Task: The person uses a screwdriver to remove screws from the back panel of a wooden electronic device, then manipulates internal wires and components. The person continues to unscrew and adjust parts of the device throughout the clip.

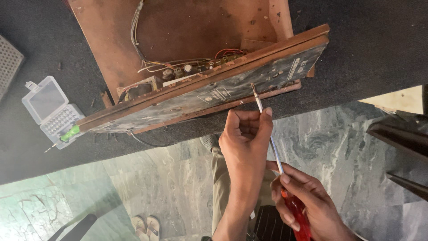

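A long screwdriver point(273, 147) with a red handle points its tip at the dark back panel point(214, 96) of an open wooden electronics case point(178, 35). My right hand point(307, 201) grips the red handle low in the picture. My left hand point(245, 138) pinches the metal shaft just below the panel, thumb up against it. Inside the case I see bundled wires and a circuit board with small parts point(187, 69).
A clear plastic bit box point(52, 111) lies open at the left on the dark mat, with a green piece beside it. A grey perforated sheet point(6, 62) sits at the far left edge. Below is green marble floor with sandals point(147, 227).
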